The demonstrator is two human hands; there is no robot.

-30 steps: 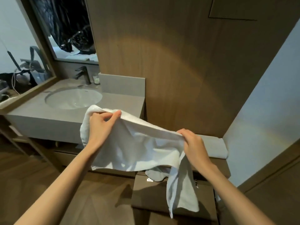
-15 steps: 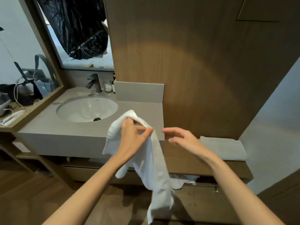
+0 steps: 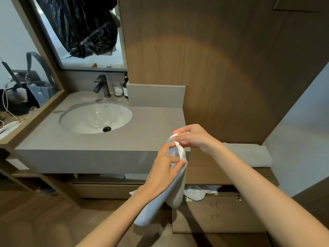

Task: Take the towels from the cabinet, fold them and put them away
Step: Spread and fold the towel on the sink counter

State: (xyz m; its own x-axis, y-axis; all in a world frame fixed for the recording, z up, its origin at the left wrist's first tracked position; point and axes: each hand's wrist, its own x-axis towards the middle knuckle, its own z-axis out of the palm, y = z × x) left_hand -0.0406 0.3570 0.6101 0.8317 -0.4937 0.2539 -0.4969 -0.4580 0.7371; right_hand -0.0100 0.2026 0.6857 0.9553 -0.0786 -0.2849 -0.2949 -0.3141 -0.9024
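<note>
A white towel (image 3: pixel 175 189) hangs doubled over in front of the counter's right corner. My left hand (image 3: pixel 164 171) pinches its edge lower down, thumb and fingers closed on the cloth. My right hand (image 3: pixel 193 137) pinches the top corner just above. A folded grey towel (image 3: pixel 249 155) lies on the low wooden shelf at the right. Below it the cabinet (image 3: pixel 219 213) stands with its flap open, and another pale towel (image 3: pixel 199 191) spills out of the opening.
A grey counter (image 3: pixel 89 145) with a white basin (image 3: pixel 96 117) and a dark tap (image 3: pixel 102 85) fills the left. A glass jar (image 3: pixel 118 89) and a bottle (image 3: pixel 125 85) stand by the backsplash. Wood panelling rises behind, a pale wall at the right.
The towel went from being stretched wide between both hands to hanging doubled. My right hand let go, then pinched the top corner again beside my left hand. The view shifted left.
</note>
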